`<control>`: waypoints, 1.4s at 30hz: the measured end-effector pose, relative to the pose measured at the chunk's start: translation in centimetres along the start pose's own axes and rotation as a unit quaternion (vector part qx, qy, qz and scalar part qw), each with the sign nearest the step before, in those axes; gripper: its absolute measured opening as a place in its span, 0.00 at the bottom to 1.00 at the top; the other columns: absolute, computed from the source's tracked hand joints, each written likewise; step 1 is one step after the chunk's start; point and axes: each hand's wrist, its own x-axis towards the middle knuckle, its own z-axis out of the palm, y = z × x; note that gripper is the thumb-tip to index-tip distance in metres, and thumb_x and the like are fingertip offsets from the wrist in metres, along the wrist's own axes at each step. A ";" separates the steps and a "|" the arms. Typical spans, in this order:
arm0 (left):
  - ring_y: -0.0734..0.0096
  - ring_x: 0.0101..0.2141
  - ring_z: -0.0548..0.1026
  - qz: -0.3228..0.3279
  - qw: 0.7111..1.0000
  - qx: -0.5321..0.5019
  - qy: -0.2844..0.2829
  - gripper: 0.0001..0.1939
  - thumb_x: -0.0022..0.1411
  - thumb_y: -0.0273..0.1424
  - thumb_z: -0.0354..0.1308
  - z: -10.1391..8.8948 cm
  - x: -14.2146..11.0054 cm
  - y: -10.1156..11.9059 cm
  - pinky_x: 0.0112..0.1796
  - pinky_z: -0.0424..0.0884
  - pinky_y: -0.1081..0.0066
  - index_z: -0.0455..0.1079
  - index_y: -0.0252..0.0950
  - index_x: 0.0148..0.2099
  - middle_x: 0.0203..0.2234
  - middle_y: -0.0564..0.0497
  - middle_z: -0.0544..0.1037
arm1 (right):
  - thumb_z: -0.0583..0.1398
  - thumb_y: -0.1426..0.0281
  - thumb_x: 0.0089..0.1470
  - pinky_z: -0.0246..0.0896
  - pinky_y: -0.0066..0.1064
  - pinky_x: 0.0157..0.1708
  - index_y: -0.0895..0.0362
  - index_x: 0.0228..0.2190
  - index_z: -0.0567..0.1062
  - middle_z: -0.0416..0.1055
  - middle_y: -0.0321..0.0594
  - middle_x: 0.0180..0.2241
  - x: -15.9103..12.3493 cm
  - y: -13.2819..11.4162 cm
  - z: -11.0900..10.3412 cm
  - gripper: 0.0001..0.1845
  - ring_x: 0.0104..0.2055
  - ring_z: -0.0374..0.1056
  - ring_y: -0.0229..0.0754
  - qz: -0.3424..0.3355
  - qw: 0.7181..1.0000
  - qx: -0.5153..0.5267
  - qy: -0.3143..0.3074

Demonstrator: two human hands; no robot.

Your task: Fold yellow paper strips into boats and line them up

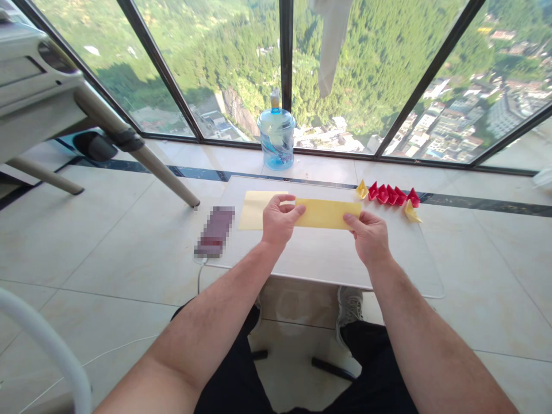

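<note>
A folded yellow paper strip (328, 214) lies over a small white table (319, 259). My left hand (279, 221) pinches its left end with fingers closed. At the strip's right end, my right hand (370, 236) grips the lower corner. A second yellow sheet (254, 210) lies flat on the table just left of my left hand.
A row of folded red paper boats (391, 195) with yellow ones (411, 212) sits at the table's far right. A pixelated dark red object (214, 231) lies at its left edge. A water jug (276, 138) stands by the window; chair legs (142, 152) slant at left.
</note>
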 end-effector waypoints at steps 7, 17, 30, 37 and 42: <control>0.68 0.31 0.78 -0.012 0.999 -0.036 -0.006 0.19 0.41 0.37 0.74 0.1 0.2 -0.3 0.37 0.74 0.68 0.75 0.33 0.34 0.29 0.49 0.81 | 0.71 0.60 0.42 0.73 0.37 0.37 0.55 0.30 0.80 0.80 0.38 0.32 0.0 -0.1 0.0 0.14 0.36 0.76 0.46 0.001 1.000 0.016 -0.001; 0.69 0.30 0.78 -0.004 0.999 -0.039 0.000 0.16 0.42 0.35 0.74 0.2 -0.1 0.0 0.36 0.74 0.69 0.75 0.33 0.33 0.27 0.50 0.81 | 0.72 0.61 0.41 0.72 0.36 0.36 0.55 0.30 0.81 0.80 0.39 0.32 0.0 -0.2 0.1 0.14 0.35 0.76 0.46 0.004 0.999 0.035 0.007; 0.70 0.29 0.78 0.005 0.999 -0.046 -0.001 0.15 0.42 0.34 0.74 0.2 0.0 -0.1 0.34 0.74 0.70 0.76 0.33 0.32 0.26 0.50 0.81 | 0.73 0.61 0.39 0.71 0.35 0.34 0.55 0.29 0.81 0.80 0.38 0.31 0.1 0.0 0.1 0.15 0.32 0.75 0.44 0.005 0.999 0.042 0.017; 0.70 0.29 0.77 0.006 0.999 -0.046 -0.002 0.15 0.42 0.34 0.74 0.3 -0.1 -0.1 0.34 0.73 0.70 0.76 0.33 0.32 0.26 0.50 0.81 | 0.73 0.61 0.39 0.71 0.37 0.37 0.55 0.29 0.81 0.80 0.38 0.31 0.0 0.0 0.1 0.14 0.34 0.75 0.45 0.003 0.999 0.049 0.012; 0.69 0.29 0.78 0.009 0.999 -0.030 -0.007 0.15 0.42 0.35 0.73 0.0 0.4 -0.2 0.34 0.73 0.69 0.76 0.33 0.32 0.27 0.49 0.81 | 0.71 0.59 0.42 0.71 0.38 0.37 0.55 0.32 0.80 0.79 0.40 0.33 0.2 -0.1 -0.1 0.16 0.36 0.75 0.47 -0.008 1.000 0.000 0.007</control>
